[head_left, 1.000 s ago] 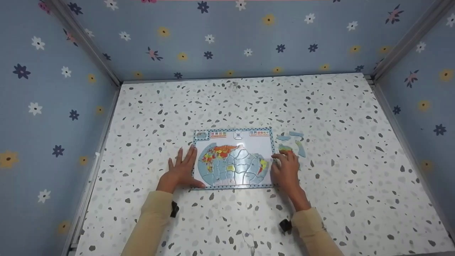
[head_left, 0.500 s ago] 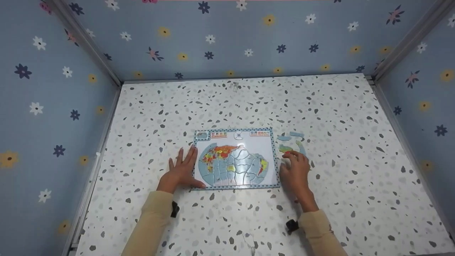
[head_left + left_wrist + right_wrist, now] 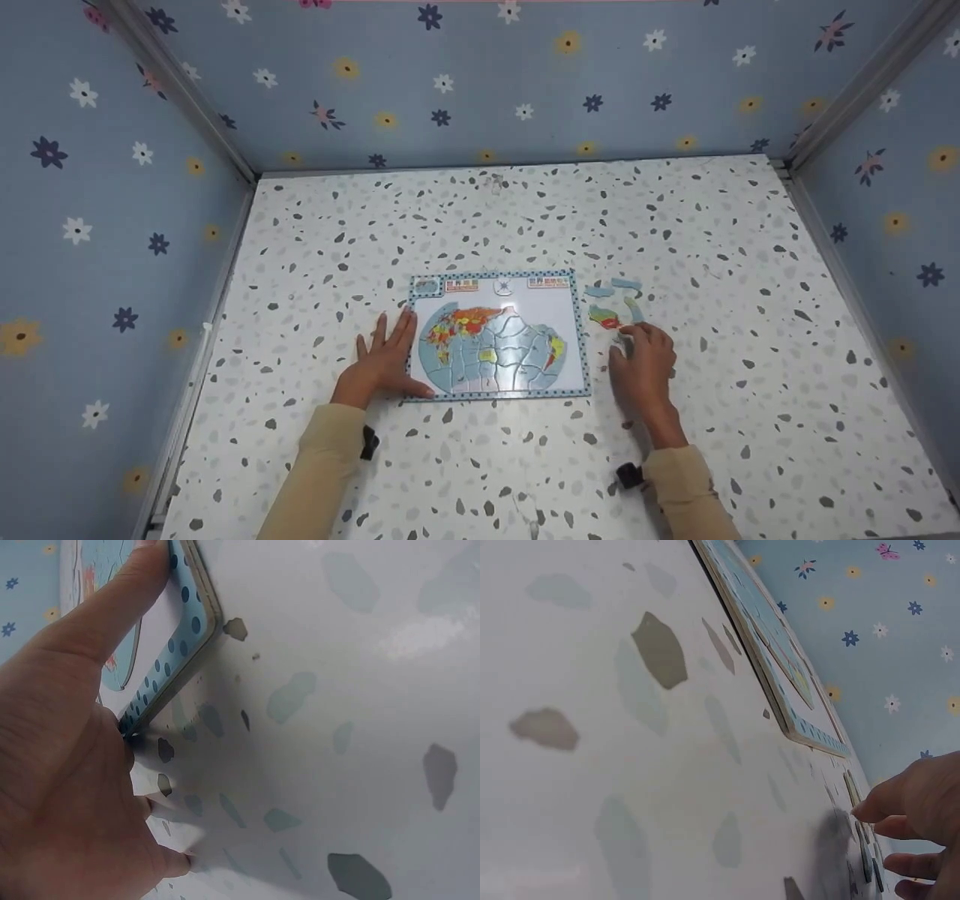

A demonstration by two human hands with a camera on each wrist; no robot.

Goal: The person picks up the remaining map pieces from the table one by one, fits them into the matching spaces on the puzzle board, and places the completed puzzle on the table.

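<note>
A world-map jigsaw board (image 3: pixel 551 304) lies flat on the table, its blue dotted border around a mostly filled oval map. My left hand (image 3: pixel 381 367) rests at the board's left side with fingers spread. In the left wrist view, the thumb (image 3: pixel 124 592) lies over the border near a corner. To the right of the board, my right hand (image 3: pixel 649 367) is low over the loose pieces, fingers loosely bent. A bluish puzzle piece (image 3: pixel 624 343) shows beside its fingertips; whether they touch it cannot be told. A green and red puzzle piece (image 3: pixel 604 317) lies just beyond.
More loose blue pieces, one of them a curved puzzle piece (image 3: pixel 626 284), lie beside the board's upper right corner. The speckled white table (image 3: pixel 480 217) is bounded by flowered blue panels (image 3: pixel 480 82) at the back and both sides.
My right hand has moved right, away from the board's edge, uncovering the green and red piece and a bluish one. The left hand and the board have stayed in place.
</note>
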